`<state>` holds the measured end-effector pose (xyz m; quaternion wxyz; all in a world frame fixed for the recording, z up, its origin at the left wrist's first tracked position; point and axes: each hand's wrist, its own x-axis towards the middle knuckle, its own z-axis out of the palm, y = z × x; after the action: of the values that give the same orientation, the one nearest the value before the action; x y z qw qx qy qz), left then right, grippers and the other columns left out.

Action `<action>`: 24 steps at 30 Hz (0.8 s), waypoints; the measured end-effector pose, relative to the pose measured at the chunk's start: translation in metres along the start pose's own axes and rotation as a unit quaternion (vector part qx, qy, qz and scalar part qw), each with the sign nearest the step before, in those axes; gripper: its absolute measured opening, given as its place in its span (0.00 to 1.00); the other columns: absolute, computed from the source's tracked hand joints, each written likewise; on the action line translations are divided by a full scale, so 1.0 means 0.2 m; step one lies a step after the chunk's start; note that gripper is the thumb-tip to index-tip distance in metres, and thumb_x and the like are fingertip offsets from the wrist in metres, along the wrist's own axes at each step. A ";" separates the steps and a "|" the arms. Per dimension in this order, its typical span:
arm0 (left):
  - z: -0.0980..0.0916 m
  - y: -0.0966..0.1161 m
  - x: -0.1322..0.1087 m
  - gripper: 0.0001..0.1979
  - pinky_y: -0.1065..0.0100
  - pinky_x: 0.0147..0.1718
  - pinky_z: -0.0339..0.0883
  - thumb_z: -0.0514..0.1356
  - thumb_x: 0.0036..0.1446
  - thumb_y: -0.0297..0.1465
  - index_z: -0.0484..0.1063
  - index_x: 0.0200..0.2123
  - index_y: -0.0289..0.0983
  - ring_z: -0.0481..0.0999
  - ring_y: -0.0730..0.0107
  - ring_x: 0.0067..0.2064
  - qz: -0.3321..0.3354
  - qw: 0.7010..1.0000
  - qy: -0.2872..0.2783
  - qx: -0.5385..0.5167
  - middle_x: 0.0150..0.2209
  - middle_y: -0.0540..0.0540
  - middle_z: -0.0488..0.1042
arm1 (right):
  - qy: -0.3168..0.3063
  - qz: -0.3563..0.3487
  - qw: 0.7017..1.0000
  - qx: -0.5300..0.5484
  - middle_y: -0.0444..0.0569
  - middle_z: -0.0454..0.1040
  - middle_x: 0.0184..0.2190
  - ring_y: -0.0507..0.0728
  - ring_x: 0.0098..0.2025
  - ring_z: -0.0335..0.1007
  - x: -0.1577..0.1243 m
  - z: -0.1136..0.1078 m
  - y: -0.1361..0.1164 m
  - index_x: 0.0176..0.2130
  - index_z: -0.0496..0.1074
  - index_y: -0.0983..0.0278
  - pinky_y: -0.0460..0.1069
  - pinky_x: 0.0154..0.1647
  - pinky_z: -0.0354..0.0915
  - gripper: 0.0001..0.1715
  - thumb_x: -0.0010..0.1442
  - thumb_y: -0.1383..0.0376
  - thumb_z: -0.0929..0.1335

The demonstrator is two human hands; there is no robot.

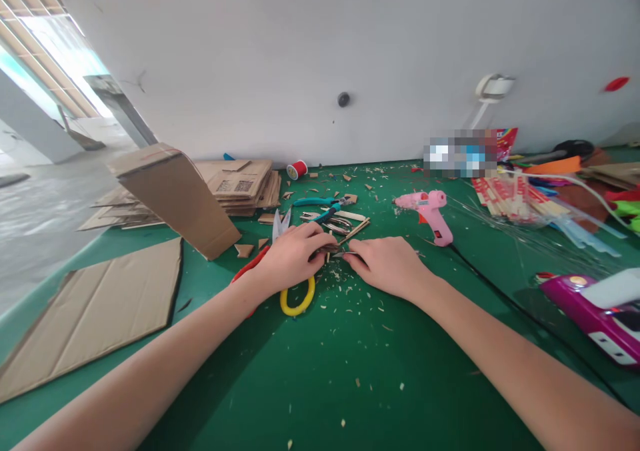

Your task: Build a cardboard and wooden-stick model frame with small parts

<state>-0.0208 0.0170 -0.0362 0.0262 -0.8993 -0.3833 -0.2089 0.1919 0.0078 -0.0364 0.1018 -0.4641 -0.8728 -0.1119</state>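
Note:
My left hand [295, 254] is closed with its fingertips down on a thin wooden stick [356, 230], which pokes out up and to the right. Close beside it, my right hand [387, 264] pinches a small grey blade [339, 254], its tip pointing toward the left fingertips. How the blade meets the stick is hidden by my fingers. Scissors with red and yellow handles [299, 297] lie partly under my left hand and wrist. Just beyond the hands are teal-handled pliers [313, 202] and another metal tool [337, 224]. Pale wood shavings [340, 277] litter the table around my fingers.
The green table [320, 384] carries a pink glue gun [425, 212], a purple device [595, 311], and plastic-wrapped sticks [515, 201] at right. Leftward are a folded cardboard piece [180, 201], a cardboard sheet [100, 311] and stacked cardboard [240, 184]. Red thread [297, 169] lies near the wall.

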 end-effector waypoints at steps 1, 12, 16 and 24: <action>0.00 0.00 0.00 0.15 0.66 0.37 0.65 0.51 0.56 0.24 0.70 0.44 0.41 0.72 0.68 0.39 -0.009 1.000 -0.002 -0.013 0.41 0.47 0.71 | 0.001 0.002 1.000 0.002 0.44 0.74 0.22 0.52 0.21 0.66 0.00 0.00 0.00 0.32 0.70 0.61 0.48 0.21 0.38 0.19 0.65 0.56 0.57; 0.00 0.01 0.02 0.03 0.68 0.30 0.60 0.55 0.53 0.28 0.66 0.33 0.39 0.69 0.71 0.26 -0.074 0.997 -0.009 -0.025 0.24 0.53 0.70 | -0.002 -0.015 1.000 0.023 0.46 0.76 0.26 0.53 0.25 0.69 0.02 0.01 -0.02 0.34 0.71 0.61 0.48 0.22 0.38 0.20 0.65 0.56 0.56; -0.01 0.01 0.01 0.04 0.69 0.31 0.60 0.56 0.51 0.26 0.66 0.32 0.39 0.70 0.70 0.27 -0.070 0.997 -0.019 -0.034 0.24 0.54 0.70 | -0.010 -0.053 0.998 0.010 0.45 0.76 0.26 0.53 0.24 0.68 0.03 0.00 -0.01 0.34 0.71 0.60 0.49 0.22 0.38 0.21 0.65 0.55 0.56; -0.02 0.01 0.01 0.03 0.66 0.35 0.61 0.56 0.51 0.27 0.66 0.32 0.39 0.71 0.69 0.29 -0.072 0.997 -0.028 -0.022 0.26 0.53 0.72 | -0.025 -0.063 0.998 0.001 0.45 0.76 0.25 0.53 0.23 0.67 0.02 -0.02 -0.02 0.32 0.72 0.61 0.49 0.22 0.37 0.21 0.65 0.55 0.57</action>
<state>-0.0184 0.0163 -0.0318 -0.0197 -0.8754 -0.4426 -0.1932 0.1872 0.0074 -0.0316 0.0734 -0.4105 -0.9028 -0.1055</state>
